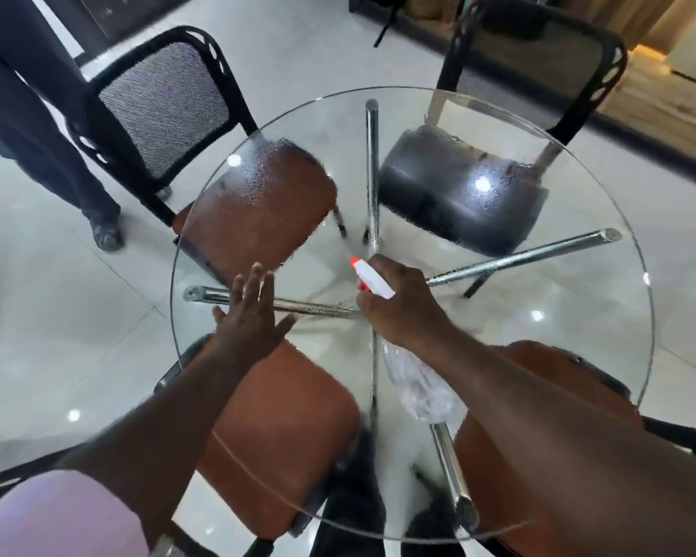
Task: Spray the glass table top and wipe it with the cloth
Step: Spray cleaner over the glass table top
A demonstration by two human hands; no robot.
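The round glass table top [579, 315] fills the middle of the head view, with chrome legs crossing under it. Fine droplets cover its far half. My right hand [398, 303] is shut on a clear spray bottle [418, 387] near the table's centre; its white head with a red nozzle [372, 277] points away toward the far left. My left hand [250, 315] hovers flat over the near-left part of the glass, fingers spread and holding nothing. No cloth is in view.
Chairs ring the table: a mesh-backed one with a brown seat [258, 211] at far left, a black-seated one [459, 186] at far right, two brown seats [282, 428] near me. Another person's legs [57, 154] stand at the left on the tiled floor.
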